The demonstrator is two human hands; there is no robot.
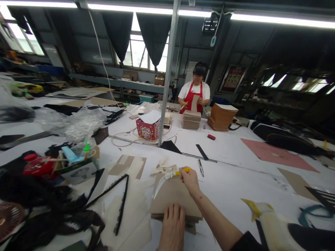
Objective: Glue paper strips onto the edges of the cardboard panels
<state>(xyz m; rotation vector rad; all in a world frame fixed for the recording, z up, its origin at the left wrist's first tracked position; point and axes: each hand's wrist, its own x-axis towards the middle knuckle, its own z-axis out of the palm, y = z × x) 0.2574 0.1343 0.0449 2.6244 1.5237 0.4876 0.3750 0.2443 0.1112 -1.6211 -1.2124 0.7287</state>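
Observation:
A stack of tan cardboard pieces [176, 195] with a curved upper edge lies on the white-covered table in front of me. My left hand [173, 223] rests flat on the stack's near edge, fingers stretched forward side by side. Above the stack's far part, my right hand [189, 178] is closed around the yellow handle of a brush [171, 175]. The pale bristle end points left, at the upper left of the top piece. A shiny wet-looking streak runs along that left curved edge. Crumpled whitish scraps [162, 168] sit just beyond the stack.
Left are a red bottle [39, 166], a green-tipped bottle [86, 149], black strips and dark fabric. A pen-like tool [200, 168] lies beyond my right hand. A metal pole [169, 73] rises mid-table. Across the table, a person in a red apron [195, 93] stands behind stacked pieces.

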